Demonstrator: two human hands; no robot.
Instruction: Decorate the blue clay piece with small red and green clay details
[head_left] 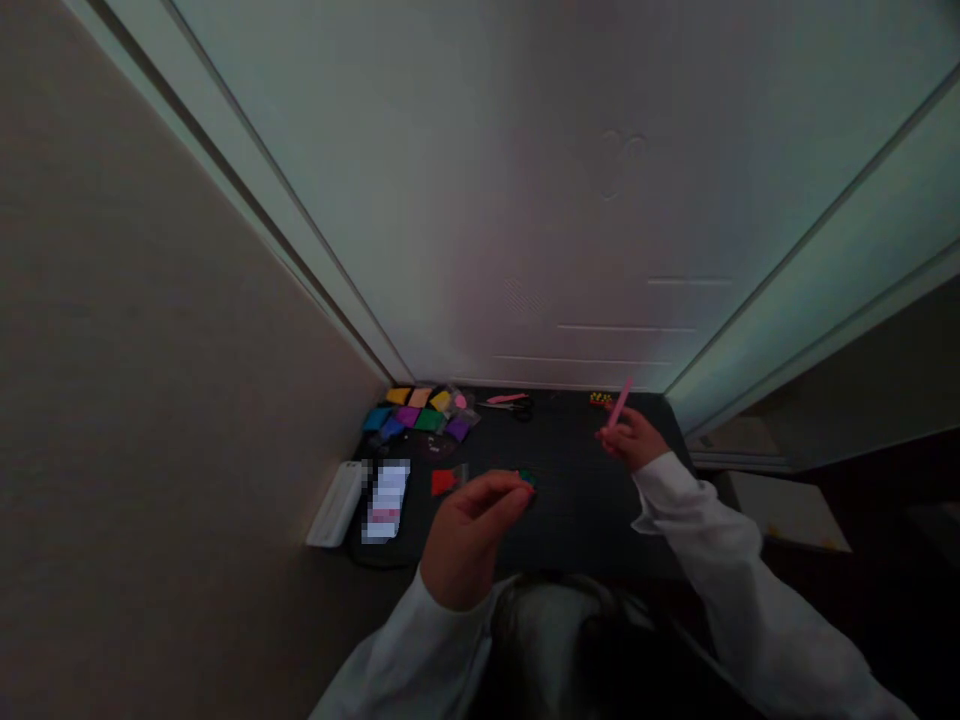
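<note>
My left hand [474, 530] is raised over the dark mat [570, 510], its fingertips pinched on a small green piece [526, 478]. Farther right, my right hand [634, 438] is closed around a thin pink stick-like tool [619, 402] that points up and away. A red packet [444, 481] lies on the mat just left of my left fingers. Both arms wear white sleeves. The scene is dim, so small details are hard to make out.
Several coloured packets [420, 412] cluster at the mat's far left corner. Pink-handled scissors [508, 403] lie at the back, with small yellow and red bits [600, 399] to their right. A white box [335, 503] and a printed sheet [387, 500] sit left. A pale door [540, 200] rises behind.
</note>
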